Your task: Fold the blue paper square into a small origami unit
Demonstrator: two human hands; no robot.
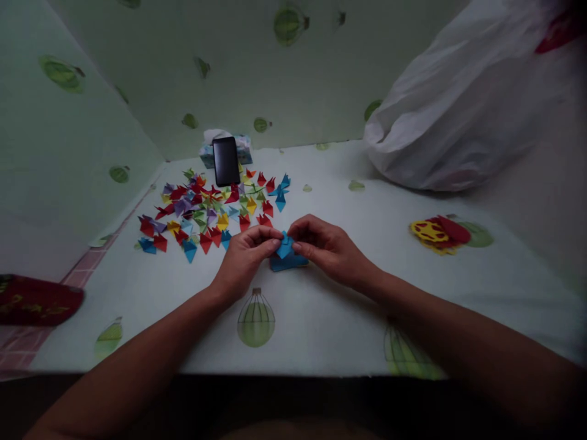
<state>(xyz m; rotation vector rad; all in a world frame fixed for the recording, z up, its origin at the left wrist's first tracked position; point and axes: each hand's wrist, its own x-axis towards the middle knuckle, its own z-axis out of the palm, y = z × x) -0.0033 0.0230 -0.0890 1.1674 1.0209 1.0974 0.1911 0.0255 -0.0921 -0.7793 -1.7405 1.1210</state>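
Between my two hands is a small folded blue origami piece (285,246), pinched from both sides. My left hand (245,256) grips its left edge with thumb and forefinger. On its right edge, the thumb and fingers of my right hand (323,247) are closed. Just below the piece lies a flat blue paper stack (288,263) on the table, partly hidden by the fingers. Beyond my left hand spreads a crowd of folded paper cranes (199,214) in red, blue, yellow, green and purple.
A black phone (226,161) leans on a tissue box (207,156) at the back. A big white plastic bag (440,122) stands at the back right. Red and yellow cut-outs (438,234) lie on the right. A dark red item (39,300) sits at the left edge.
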